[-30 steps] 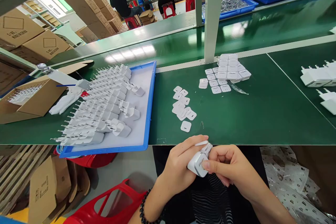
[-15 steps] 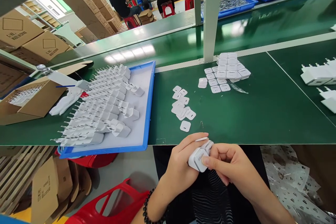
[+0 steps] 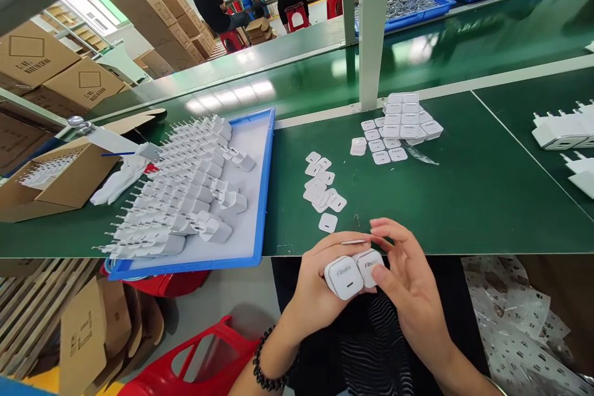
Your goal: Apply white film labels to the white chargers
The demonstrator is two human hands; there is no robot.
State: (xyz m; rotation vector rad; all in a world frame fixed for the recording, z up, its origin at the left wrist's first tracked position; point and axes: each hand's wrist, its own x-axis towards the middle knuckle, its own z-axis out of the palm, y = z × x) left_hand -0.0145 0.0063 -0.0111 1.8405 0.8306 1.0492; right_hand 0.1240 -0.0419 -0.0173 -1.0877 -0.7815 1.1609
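My left hand (image 3: 316, 288) is closed round two white charger plugs (image 3: 353, 272) held side by side, their labelled faces toward me, just below the table's near edge. My right hand (image 3: 404, 281) rests against the right-hand plug with its thumb on the face and its fingers spread upward. A thin white strip lies across my left index finger. On the green table ahead lies a loose cluster of small white square labels (image 3: 321, 190), one label (image 3: 327, 223) nearest my hands.
A blue tray (image 3: 262, 198) at the left holds several rows of white plugs (image 3: 180, 198). Stacked label sheets (image 3: 403, 124) lie near a white post (image 3: 372, 25). More plugs (image 3: 563, 133) sit far right. Cardboard boxes (image 3: 55, 179) stand left; people work at a bench behind.
My right hand has opened and lifted its fingers off the plugs. The left hand turned the two plugs so that both printed faces show side by side.
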